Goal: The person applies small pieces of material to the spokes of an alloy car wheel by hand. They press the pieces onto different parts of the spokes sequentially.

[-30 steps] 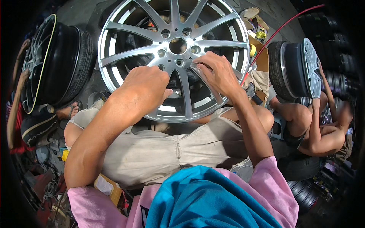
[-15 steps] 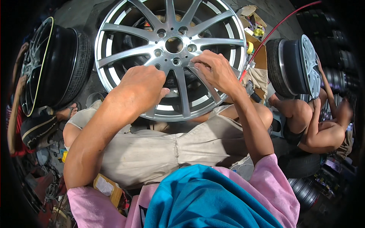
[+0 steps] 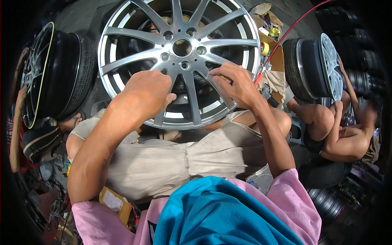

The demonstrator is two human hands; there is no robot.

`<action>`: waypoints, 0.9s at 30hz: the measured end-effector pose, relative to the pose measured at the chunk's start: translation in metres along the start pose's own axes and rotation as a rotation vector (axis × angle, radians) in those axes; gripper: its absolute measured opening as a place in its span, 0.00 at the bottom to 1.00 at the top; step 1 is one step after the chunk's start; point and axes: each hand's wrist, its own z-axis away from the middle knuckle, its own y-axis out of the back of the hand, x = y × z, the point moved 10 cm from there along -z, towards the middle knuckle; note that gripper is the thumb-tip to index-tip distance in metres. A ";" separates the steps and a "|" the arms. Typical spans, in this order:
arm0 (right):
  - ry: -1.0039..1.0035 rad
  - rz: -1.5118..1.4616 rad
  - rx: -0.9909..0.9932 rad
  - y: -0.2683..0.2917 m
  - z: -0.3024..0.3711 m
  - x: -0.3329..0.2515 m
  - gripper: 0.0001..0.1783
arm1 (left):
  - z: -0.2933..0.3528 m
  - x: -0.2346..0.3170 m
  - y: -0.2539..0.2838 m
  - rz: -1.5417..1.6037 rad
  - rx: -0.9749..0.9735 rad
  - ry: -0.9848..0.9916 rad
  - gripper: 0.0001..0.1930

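Note:
A silver alloy wheel rim (image 3: 190, 87) with several spokes and polished faces lies face up in front of my knees. My left hand (image 3: 145, 93) is closed over a spoke to the lower left of the hub, its back hiding what the fingers hold, if anything; the thumb points toward the rim's middle. Over a spoke at the lower right, my right hand (image 3: 237, 86) has its thumb and fingers bent together in a pinch. A small thin edge shows at those fingertips, too little to name. Round bolt holes and the open centre bore (image 3: 182, 47) sit just beyond both hands.
At the left stands another wheel with a tyre (image 3: 83, 69), a person's hands on its rim. At the right, a seated person holds a further rim (image 3: 331, 67). A cardboard box (image 3: 277, 61) with tape and cloth, a red hose (image 3: 286, 34) and stacked tyres (image 3: 343, 49) lie beyond.
My right hand has slid outward along the spoke, away from the hub. My left hand keeps its place on the rim. The whole view has shifted slightly.

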 end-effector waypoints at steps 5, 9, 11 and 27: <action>0.030 0.021 0.022 0.004 0.020 0.003 0.10 | -0.002 -0.001 -0.002 -0.006 -0.029 0.010 0.15; 0.021 0.047 0.000 0.005 0.036 0.006 0.09 | -0.003 -0.002 -0.004 -0.019 -0.038 0.006 0.15; 0.021 0.045 0.008 0.007 0.040 0.008 0.09 | -0.003 -0.003 -0.005 -0.014 -0.059 0.022 0.15; 0.038 0.109 -0.042 0.005 0.063 0.020 0.07 | -0.010 0.007 -0.004 -0.052 -0.033 -0.001 0.16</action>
